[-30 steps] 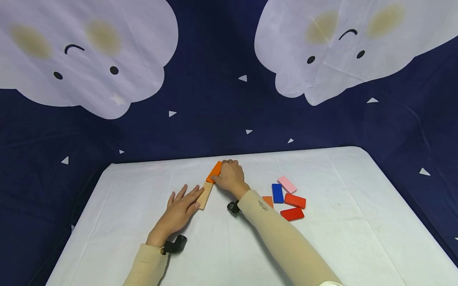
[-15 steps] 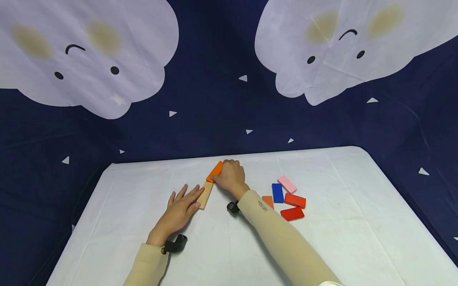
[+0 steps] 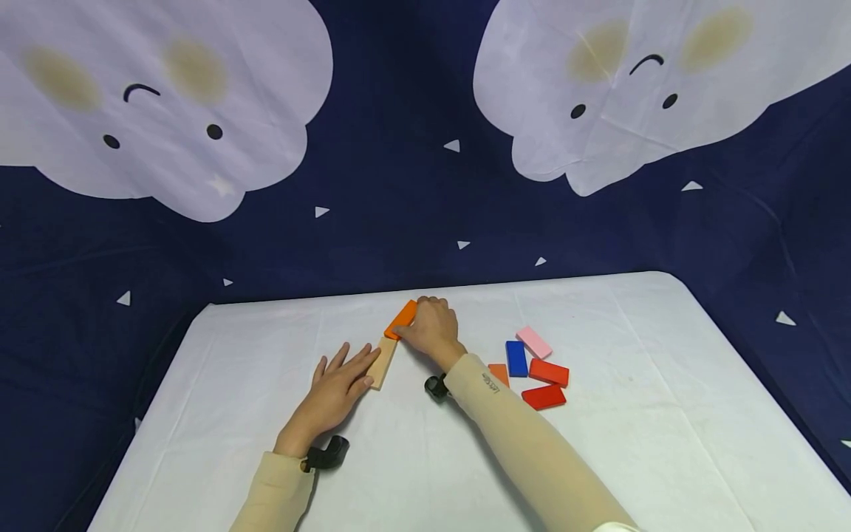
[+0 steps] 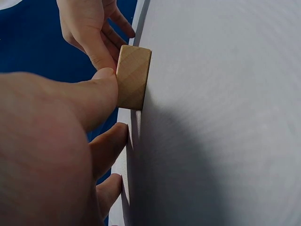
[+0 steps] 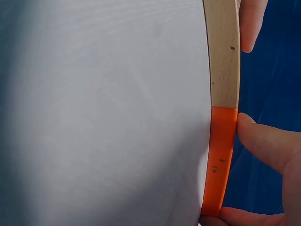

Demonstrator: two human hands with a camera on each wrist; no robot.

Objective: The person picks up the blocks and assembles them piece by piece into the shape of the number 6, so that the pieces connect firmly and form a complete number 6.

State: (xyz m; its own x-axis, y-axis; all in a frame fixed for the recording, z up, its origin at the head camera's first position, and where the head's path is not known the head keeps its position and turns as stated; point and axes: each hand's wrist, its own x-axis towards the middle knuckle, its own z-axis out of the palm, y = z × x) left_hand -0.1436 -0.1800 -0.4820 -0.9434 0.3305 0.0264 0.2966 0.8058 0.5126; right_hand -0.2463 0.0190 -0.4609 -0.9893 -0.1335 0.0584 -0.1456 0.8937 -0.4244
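A plain wooden block (image 3: 383, 366) and an orange block (image 3: 401, 319) lie end to end on the white tabletop, slightly angled to each other. My left hand (image 3: 329, 399) is spread with fingers extended, its thumb and index finger touching the plain block. The left wrist view shows that block (image 4: 133, 77) end-on, thumb on its upper edge. My right hand (image 3: 432, 329) grips the orange block. From the right wrist, the thumb touches the orange block (image 5: 221, 160) near the joint and another finger is at its far end; the plain block (image 5: 223, 56) meets it squarely.
To the right lie a pink block (image 3: 534, 343), a blue block (image 3: 516, 359), two red blocks (image 3: 549, 373) and another orange block (image 3: 499, 374), partly covered by my right sleeve (image 3: 532, 443). A dark blue cloth (image 3: 385, 222) with clouds hangs behind the table (image 3: 665, 414).
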